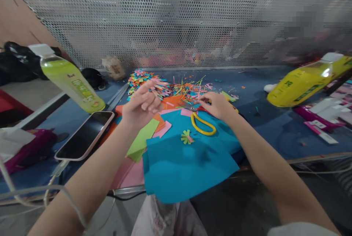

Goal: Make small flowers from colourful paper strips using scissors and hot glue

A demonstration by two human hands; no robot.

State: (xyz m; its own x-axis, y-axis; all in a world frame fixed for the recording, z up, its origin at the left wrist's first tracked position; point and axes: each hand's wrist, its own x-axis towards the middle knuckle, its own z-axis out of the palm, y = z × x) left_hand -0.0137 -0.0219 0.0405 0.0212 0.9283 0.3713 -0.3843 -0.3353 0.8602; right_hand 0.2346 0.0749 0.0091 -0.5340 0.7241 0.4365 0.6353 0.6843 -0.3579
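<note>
My left hand (143,103) is raised over the near side of the paper scrap pile, index finger stretched out and the others loosely curled; nothing shows in it. My right hand (217,104) has thumb and fingertips pinched together at the scrap heap, and whatever is between them is hidden. Directly beneath it lie scissors (204,125) with yellow handles, blades toward the left, one loop partly covered by the hand. Blue paper sheets (189,166) overhang the table's front edge. A small green fringed paper piece (187,137) with a pink bit rests on them.
Cut strips (187,88) and a colourful fringe pile (140,82) lie behind the hands. Green paper (143,138) is at left, beside a phone (85,135) and a tilted-looking drink bottle (73,82). Another yellow bottle (301,82) stands right. Perforated metal (170,19) closes the back.
</note>
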